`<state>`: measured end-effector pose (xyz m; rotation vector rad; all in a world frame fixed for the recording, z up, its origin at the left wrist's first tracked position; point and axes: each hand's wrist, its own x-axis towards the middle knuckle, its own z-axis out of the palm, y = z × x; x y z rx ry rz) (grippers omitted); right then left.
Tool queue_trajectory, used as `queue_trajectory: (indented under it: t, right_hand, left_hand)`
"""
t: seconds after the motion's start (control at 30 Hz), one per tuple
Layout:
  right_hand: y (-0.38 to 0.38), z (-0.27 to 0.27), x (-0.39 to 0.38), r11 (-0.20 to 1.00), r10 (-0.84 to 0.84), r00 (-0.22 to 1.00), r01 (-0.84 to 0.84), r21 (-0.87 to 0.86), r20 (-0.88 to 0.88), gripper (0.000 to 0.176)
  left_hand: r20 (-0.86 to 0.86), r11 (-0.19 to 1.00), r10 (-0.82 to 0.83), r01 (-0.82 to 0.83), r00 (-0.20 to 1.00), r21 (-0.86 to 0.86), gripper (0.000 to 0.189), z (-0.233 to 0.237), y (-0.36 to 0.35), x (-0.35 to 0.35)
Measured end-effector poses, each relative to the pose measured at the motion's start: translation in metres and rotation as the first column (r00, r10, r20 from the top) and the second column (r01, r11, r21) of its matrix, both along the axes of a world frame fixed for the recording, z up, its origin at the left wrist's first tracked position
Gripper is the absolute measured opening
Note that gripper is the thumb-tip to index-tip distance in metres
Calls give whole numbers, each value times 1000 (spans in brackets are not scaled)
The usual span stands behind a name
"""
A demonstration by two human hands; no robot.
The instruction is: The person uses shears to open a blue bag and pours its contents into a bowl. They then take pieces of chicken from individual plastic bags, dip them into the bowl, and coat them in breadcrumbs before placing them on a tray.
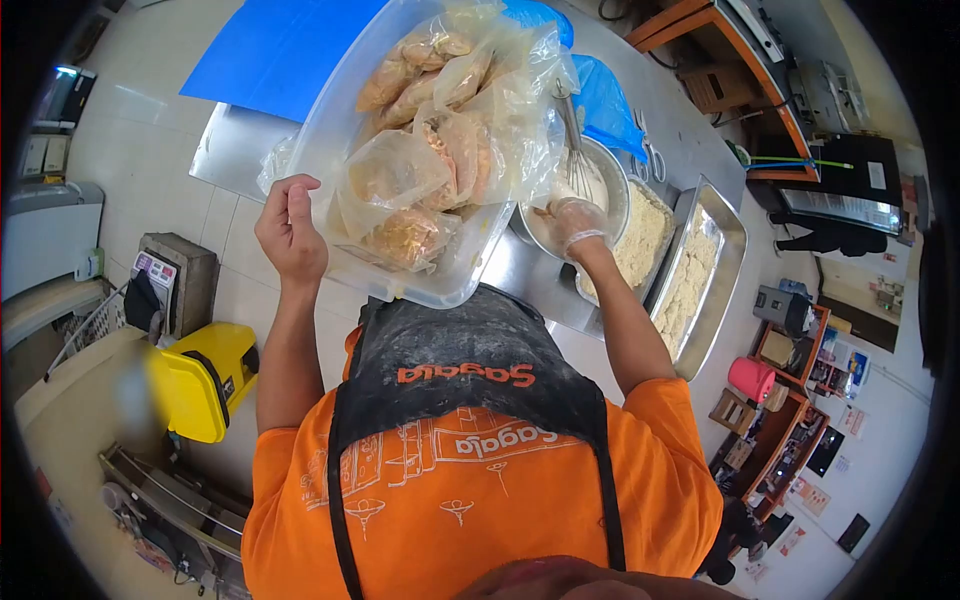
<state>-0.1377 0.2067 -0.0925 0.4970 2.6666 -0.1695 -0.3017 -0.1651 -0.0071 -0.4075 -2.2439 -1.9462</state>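
My left hand (291, 228) is closed beside the left rim of a translucent plastic tub (455, 285); what it grips, if anything, is hidden. Clear bags (430, 170) of pale and orange-tinted food fill the tub. My right hand (578, 222), in a clear plastic glove, is inside a metal bowl (622, 200) with a whitish mixture; its fingers are partly hidden. A wire whisk (577, 172) leans in the bowl just above that hand. To the right stand a tray of pale crumbs (642, 240) and a long metal tray (728, 262) holding more crumbs.
Blue plastic bags (605, 105) and scissors (650, 155) lie on the metal table (680, 120) behind the bowl. A blue sheet (270, 50) is at the upper left. A yellow bin (205, 380) stands on the floor at left, near a scale (155, 275).
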Motion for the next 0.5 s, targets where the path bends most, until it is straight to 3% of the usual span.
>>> queue_trajectory:
  t: [0.07, 0.17, 0.27, 0.37, 0.4, 0.5]
  right_hand:
    - [-16, 27, -11, 1000, -9, 996, 10, -10, 88, 40]
    - [-16, 39, -11, 981, -36, 999, 38, -193, 14, 42]
    - [3, 62, -7, 778, -316, 934, 354, -520, 164, 40]
    - [12, 76, 5, 662, -487, 864, 462, -590, 130, 29]
    - [13, 82, 7, 682, -480, 868, 463, -566, 131, 34]
    - [24, 52, 6, 950, -220, 973, 231, -210, 74, 39]
  left_hand:
    - [-13, 1000, -5, 6, 1000, 14, 24, 0, 1, -1]
    - [-11, 1000, -13, 13, 1000, 26, 24, -1, 0, -1]
    - [-31, 1000, -13, 13, 999, 19, 25, -1, 0, -1]
    - [-69, 1000, -16, 16, 998, 9, 26, 0, 4, -2]
    - [-68, 1000, -19, 20, 998, 8, 26, 0, 4, -2]
    - [-58, 1000, -27, 27, 998, 3, 26, 1, 5, -2]
